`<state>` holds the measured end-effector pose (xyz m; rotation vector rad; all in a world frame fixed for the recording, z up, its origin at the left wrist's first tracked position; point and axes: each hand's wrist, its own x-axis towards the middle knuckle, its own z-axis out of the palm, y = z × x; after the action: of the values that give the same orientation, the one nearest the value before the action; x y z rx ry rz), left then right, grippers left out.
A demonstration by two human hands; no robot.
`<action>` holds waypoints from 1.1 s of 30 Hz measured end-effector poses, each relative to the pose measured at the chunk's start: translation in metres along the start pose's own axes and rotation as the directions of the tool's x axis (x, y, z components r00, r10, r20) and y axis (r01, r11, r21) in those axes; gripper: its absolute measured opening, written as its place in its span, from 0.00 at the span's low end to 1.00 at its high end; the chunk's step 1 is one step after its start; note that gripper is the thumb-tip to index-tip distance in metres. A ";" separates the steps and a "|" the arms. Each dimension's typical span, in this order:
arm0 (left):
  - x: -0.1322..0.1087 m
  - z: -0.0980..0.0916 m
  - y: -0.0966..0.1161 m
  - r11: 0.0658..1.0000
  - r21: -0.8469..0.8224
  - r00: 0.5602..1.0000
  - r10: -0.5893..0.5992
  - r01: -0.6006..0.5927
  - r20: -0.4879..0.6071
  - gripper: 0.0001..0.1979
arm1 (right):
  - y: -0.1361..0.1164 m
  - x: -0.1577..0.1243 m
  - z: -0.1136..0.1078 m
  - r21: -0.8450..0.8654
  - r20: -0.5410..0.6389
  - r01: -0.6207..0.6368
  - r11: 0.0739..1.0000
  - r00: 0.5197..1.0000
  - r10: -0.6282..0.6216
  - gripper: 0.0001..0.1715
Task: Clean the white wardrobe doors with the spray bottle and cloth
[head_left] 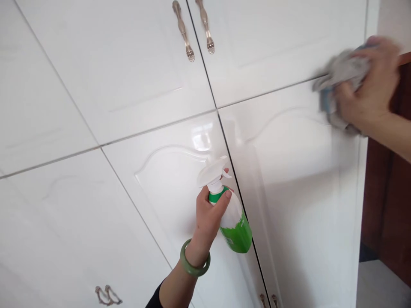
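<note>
The fingers (pixel 345 96) of the right hand (pixel 369 92) were closed around a bunched grey cloth (pixel 343 70). They pressed it against the upper right corner of a glossy white cabinet door (pixel 298 192), just beneath the seam with the door above. Hand and cloth were motion-blurred.

The fingers (pixel 221 204) of the left hand (pixel 208 211) were wrapped around the neck of a spray bottle (pixel 236 226), below its white trigger head. None of them rested on the trigger. The bottle was tilted, close in front of the dark gap between the two lower doors. A green bracelet (pixel 194 261) circled the wrist.

Recommended practice for the wipe:
- Keep the cloth flat, with even pressure.
- Overlap the strokes.
- Follow the arched moulding and the door edges, where residue probably collects.
- Hold the bottle clear of the wiped panel.

Container: the bottle showed green in its lower part and pale above, which suggested it was partly filled.
</note>
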<state>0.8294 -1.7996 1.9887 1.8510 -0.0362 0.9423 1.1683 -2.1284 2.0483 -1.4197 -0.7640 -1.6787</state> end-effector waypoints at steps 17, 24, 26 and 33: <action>-0.034 -0.050 -0.024 0.999 -0.031 0.988 -0.045 0.041 -0.146 0.18 | -0.246 0.034 0.187 0.242 0.122 0.348 0.906 0.915 -0.384 0.36; -0.050 -0.065 -0.020 0.999 -0.025 0.976 -0.042 0.038 -0.214 0.15 | -0.257 0.008 0.178 0.395 0.190 0.403 0.825 0.843 -0.503 0.28; -0.054 -0.066 -0.018 0.999 -0.024 0.974 -0.044 0.040 -0.221 0.15 | -0.253 -0.024 0.173 0.440 0.205 0.434 0.786 0.804 -0.558 0.28; -0.068 -0.063 -0.013 0.993 -0.063 0.976 -0.109 0.099 -0.187 0.24 | -0.258 -0.267 0.124 0.734 0.505 0.040 0.678 0.636 -0.584 0.31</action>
<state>0.7508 -1.7689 1.9481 1.6905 0.1499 1.0307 1.0245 -1.8438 1.8217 -1.3962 -1.9822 -0.8101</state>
